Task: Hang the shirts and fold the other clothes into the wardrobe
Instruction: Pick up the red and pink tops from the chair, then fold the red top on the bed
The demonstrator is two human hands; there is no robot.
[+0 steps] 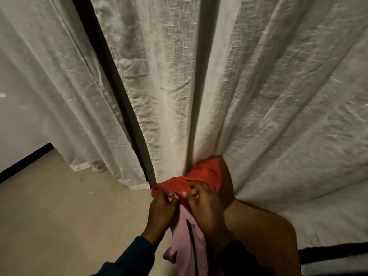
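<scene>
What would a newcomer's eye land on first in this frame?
First the red garment at lower centre, gripped by the left hand and right hand, with a pink garment hanging beneath them. Behind, pale wrinkled curtains fill most of the view, split by two dark gaps.

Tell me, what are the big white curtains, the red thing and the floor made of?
The white curtains look like thin woven cloth, maybe linen or cotton: you can see a crinkly weave and soft hanging folds. The red garment, which both hands pinch, looks like soft matte fabric, since it bunches up. The floor seems to be smooth beige tile, with faint joint lines, though vinyl is possible.
</scene>
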